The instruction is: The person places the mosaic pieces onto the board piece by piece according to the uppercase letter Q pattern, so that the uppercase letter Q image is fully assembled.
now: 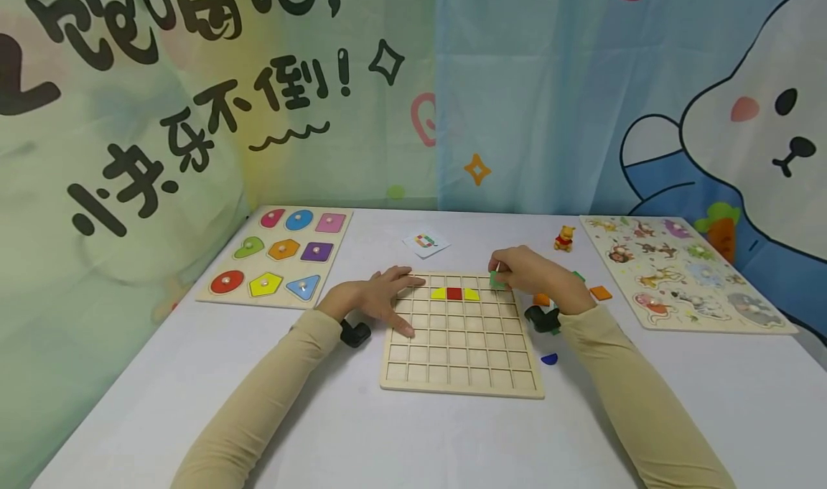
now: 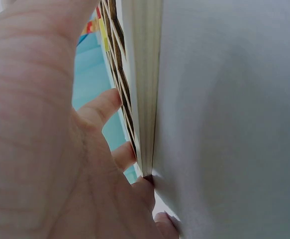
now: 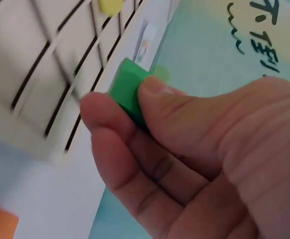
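Note:
A square wooden grid board (image 1: 461, 338) lies on the table. In one of its upper rows sit a red square (image 1: 454, 294) and a yellow piece on each side of it, the left one (image 1: 438, 294) and the right one (image 1: 472, 294). My left hand (image 1: 386, 296) rests at the board's upper left edge, fingers spread and fairly straight. Thumb and fingers of my right hand (image 1: 526, 270) pinch a green block (image 3: 130, 89) over the board's upper right corner.
Right of the board lie an orange square (image 1: 600, 293) and a blue piece (image 1: 549, 359). Behind it is a pattern card (image 1: 426, 243). A shape puzzle (image 1: 304, 227) stands at left, an animal puzzle (image 1: 685, 273) at right, a small bear figure (image 1: 564, 238) between.

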A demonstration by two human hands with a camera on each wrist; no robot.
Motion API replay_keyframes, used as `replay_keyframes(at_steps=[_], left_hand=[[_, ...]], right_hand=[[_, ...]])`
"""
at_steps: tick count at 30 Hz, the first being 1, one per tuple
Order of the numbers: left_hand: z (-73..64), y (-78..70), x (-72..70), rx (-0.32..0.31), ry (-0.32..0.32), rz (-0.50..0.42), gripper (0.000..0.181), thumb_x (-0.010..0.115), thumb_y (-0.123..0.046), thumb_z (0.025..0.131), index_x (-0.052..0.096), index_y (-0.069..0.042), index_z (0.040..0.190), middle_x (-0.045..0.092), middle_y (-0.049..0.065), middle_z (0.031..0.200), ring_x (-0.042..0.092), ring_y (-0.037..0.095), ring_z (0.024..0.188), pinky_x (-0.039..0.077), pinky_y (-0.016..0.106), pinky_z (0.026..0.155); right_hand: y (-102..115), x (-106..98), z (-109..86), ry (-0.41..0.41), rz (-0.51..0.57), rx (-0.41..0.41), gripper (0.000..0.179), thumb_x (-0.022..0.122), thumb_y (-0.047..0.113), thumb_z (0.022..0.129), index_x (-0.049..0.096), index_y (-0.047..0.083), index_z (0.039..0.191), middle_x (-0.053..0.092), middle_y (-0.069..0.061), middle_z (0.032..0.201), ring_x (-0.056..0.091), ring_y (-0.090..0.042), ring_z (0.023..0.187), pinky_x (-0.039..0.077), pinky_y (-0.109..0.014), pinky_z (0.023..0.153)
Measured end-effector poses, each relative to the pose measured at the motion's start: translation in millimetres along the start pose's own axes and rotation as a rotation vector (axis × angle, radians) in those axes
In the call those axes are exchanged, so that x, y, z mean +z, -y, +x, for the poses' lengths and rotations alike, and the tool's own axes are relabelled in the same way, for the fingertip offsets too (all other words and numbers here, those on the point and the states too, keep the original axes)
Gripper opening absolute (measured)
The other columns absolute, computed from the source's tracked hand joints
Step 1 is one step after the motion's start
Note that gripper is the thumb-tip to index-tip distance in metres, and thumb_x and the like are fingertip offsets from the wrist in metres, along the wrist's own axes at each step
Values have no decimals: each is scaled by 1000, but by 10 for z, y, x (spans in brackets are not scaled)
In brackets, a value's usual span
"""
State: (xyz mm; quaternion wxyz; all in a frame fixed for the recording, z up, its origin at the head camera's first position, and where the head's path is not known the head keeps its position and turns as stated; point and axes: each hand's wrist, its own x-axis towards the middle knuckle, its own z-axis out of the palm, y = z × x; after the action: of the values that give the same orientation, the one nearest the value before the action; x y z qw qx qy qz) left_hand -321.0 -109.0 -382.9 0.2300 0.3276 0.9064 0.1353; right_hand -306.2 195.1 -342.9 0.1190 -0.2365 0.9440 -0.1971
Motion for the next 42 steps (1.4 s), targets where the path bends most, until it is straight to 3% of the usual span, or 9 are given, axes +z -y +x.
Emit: replay_keyframes(at_steps=[4,13,23,33,42], left_hand=[[-5,-8,-4,2,-1,3,102,77,-51,78,19,-23,157,3,11,164,1,29,151,-3,56,120],[-9,-9,0,-3,0,2,103,78,-52,78,19,-23,157,3,11,164,1,28,151,-2,56,120],[5,5,5,1,0,3,103,78,-53,77,19,-24,157,3,11,164,0,29,152,-3,55,120],[4,6,6,12,-3,8,103,78,-51,78,18,-23,157,3,11,164,0,29,152,-3,56,120],[-2,1,0,22,-1,0,103,78,-50,78,19,-22,157,3,12,164,1,30,151,-2,57,120]], right_hand=[[63,14,0,29,56,-18,14,53,-1,97,61,-4,109,66,-14,94,66,-21,77,55,-35,76],[135,70,21,71,50,-38,5,64,6,94,63,1,93,68,-7,86,68,-15,73,56,-29,72],[225,137,14,102,9,-101,9,66,11,93,62,4,89,64,-4,74,53,-10,63,45,-26,65],[243,226,75,143,7,-68,9,64,13,95,62,5,92,64,-4,79,61,-12,66,49,-26,68],[286,246,57,114,-52,-102,10,65,12,94,64,5,87,60,-2,73,52,-9,60,44,-25,63]])
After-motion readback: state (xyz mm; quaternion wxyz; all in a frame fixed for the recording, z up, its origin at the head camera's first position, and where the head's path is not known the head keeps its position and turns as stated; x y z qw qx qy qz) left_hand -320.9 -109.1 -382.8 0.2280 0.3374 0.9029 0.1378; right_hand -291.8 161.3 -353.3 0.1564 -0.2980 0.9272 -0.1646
